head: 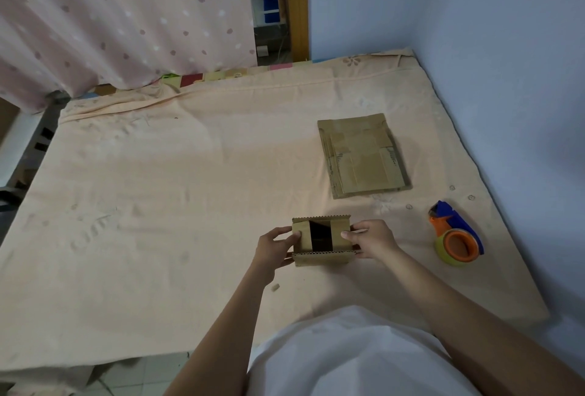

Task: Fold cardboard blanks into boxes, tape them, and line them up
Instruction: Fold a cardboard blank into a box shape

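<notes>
- Two hands hold one small cardboard box point(321, 242) just above a bed point(158, 205), a little right of the middle of my view.
- My left hand point(274, 248) curls round the box's left side, thumb pressing the left inner flap inward.
- My right hand point(370, 239) curls round the right side, thumb on the right inner flap.
- Both grips are narrow and closed on the box.
- On the box's upward-facing end the two side flaps are folded partly in, with a dark gap between them; the near and far flaps stand open, their corrugated edges showing.
- Further back and to the right, a stack of flat cardboard blanks point(364, 156) lies on the bed, well apart from the box.
- To the right of my right hand, near the bed's edge, lies a blue and orange tape dispenser point(456, 234) with a yellowish roll.
- A small scrap point(275, 287) lies on the peach sheet just below my left wrist.
- A pink dotted curtain point(126, 15) hangs at the far left, and a pale blue wall point(474, 31) runs along the right.
</notes>
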Demonstrator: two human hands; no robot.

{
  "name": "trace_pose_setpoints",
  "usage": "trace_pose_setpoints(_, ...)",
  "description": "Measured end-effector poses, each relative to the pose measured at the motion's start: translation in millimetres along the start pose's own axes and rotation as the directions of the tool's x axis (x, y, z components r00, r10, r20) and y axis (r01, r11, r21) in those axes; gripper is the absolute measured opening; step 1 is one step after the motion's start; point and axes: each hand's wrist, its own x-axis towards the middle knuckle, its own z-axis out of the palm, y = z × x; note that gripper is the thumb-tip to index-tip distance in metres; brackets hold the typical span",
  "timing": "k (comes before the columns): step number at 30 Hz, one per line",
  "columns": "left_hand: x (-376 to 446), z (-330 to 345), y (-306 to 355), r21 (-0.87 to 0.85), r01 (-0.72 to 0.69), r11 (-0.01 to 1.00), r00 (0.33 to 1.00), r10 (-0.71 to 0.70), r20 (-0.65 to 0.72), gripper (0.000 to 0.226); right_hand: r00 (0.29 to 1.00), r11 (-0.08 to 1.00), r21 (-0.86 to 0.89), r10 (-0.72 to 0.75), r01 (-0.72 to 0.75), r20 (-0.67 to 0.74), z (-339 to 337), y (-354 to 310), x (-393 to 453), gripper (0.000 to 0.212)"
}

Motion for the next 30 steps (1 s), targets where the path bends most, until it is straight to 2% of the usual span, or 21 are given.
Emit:
trace_pose_setpoints(6, 1, 0, 5, 0.038, 0.010, 0.999, 1.000, -0.011, 0.007, 0.024, 1.000, 1.000, -0.014, -0.009, 0.009, -0.010, 0, -2, -3, 0.040)
trace_pose_setpoints(11, 4, 3, 4, 0.098, -0.005, 0.995, 0.999, 0.010, -0.043, 0.022, 1.000, 0.999, -0.046, -0.015, 0.014, -0.021, 2, -3, -5, 0.039)
trace_pose_setpoints(14, 5, 3, 3, 0.091, -0.001, 0.996, 0.999, 0.005, -0.048, 0.021, 1.000, 0.997, -0.081, -0.011, 0.012, 0.016, 1, -9, -9, 0.035)
trace_pose_setpoints(18, 6, 3, 1, 0.084, -0.008, 0.996, 0.998, 0.013, -0.058, 0.022, 0.992, 0.994, -0.078, 0.079, -0.072, 0.096, 0, -26, -16, 0.071)
trace_pose_setpoints(20, 6, 3, 1, 0.084, -0.013, 0.996, 0.998, 0.018, -0.057, 0.022, 0.984, 0.991, -0.012, 0.132, -0.132, 0.119, 0, -34, -20, 0.074)
trace_pose_setpoints(23, 5, 3, 2, 0.085, -0.012, 0.996, 0.998, 0.017, -0.053, 0.022, 0.982, 0.988, 0.019, 0.149, -0.152, 0.119, 0, -41, -20, 0.065)
trace_pose_setpoints(27, 5, 3, 3, 0.082, -0.004, 0.997, 0.998, 0.008, -0.055, 0.023, 0.984, 0.991, 0.004, 0.135, -0.137, 0.117, 1, -39, -15, 0.037)
trace_pose_setpoints(30, 4, 1, 2, 0.094, -0.027, 0.995, 1.000, 0.028, -0.014, 0.027, 0.985, 0.992, -0.058, 0.116, -0.109, 0.127, 0, -32, -15, 0.032)
